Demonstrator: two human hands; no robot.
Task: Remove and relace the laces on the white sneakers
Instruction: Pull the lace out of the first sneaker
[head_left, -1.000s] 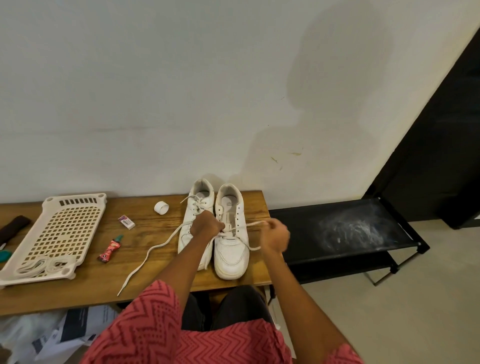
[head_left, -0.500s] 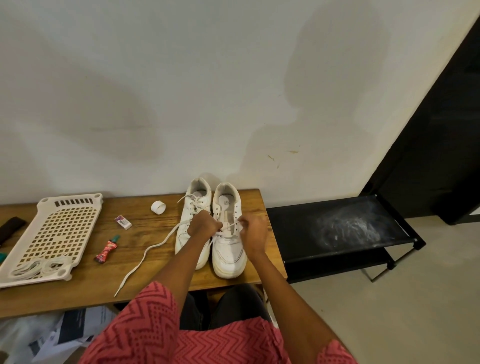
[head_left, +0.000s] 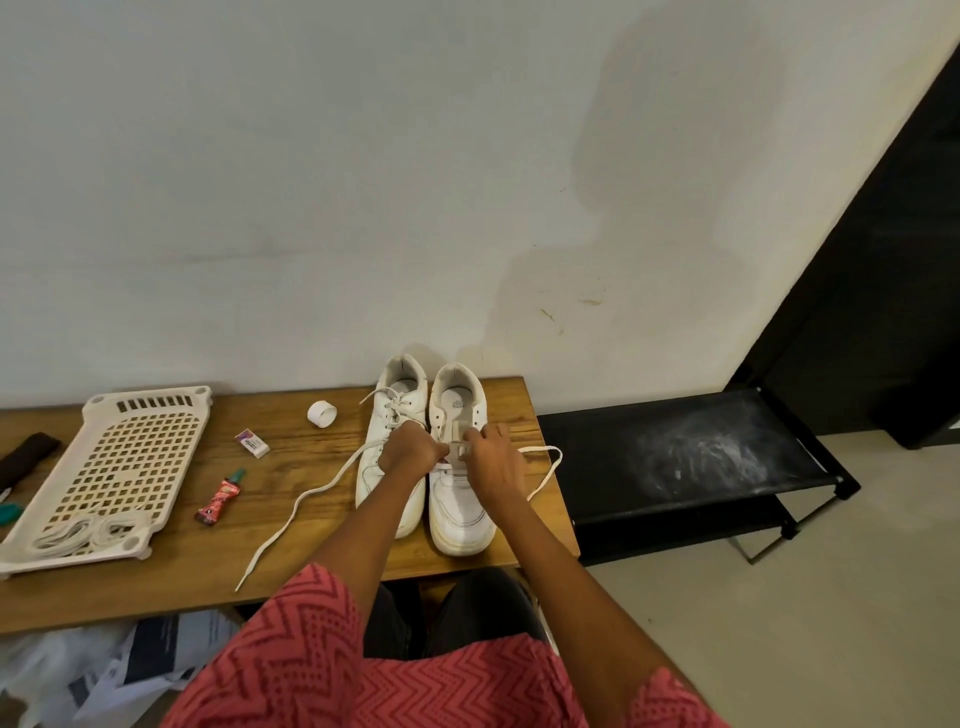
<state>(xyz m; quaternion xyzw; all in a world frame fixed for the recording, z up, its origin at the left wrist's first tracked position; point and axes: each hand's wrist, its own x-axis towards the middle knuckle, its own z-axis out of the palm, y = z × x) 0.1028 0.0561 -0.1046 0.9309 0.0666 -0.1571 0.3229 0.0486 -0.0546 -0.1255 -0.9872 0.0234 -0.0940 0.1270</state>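
- A pair of white sneakers (head_left: 431, 457) is being shown side by side on a wooden table (head_left: 291, 519), heels toward the wall, toes toward the viewer.
- The right-hand sneaker (head_left: 460, 499) is being worked on at its tongue by both hands.
- The left hand (head_left: 410, 452) is being held with fingers curled over the gap between the two shoes, at the lace (head_left: 322, 486) of that sneaker; the exact pinch is being hidden by the knuckles.
- The right hand (head_left: 491, 460) is being held over the tongue, fingers bent, apparently pinching the lace there; the fingertips are too small to be judged surely.
- One lace end is being trailed left of the sneakers across the table toward its near edge; the other end is being looped to the right of the sneakers, near the table's right edge.
- The left-hand sneaker (head_left: 389, 441) is being shown laced at its upper eyelets.
- A white perforated plastic tray (head_left: 119, 457) is being shown well left of the sneakers; a bundle of white laces (head_left: 85, 530) is being held in its near end.
- Between tray and sneakers, a red tube (head_left: 221, 496), a small eraser (head_left: 252, 443) and a white tape roll (head_left: 321, 413) are being shown lying apart.
- A black rack (head_left: 675, 462) is being shown just right of the table.
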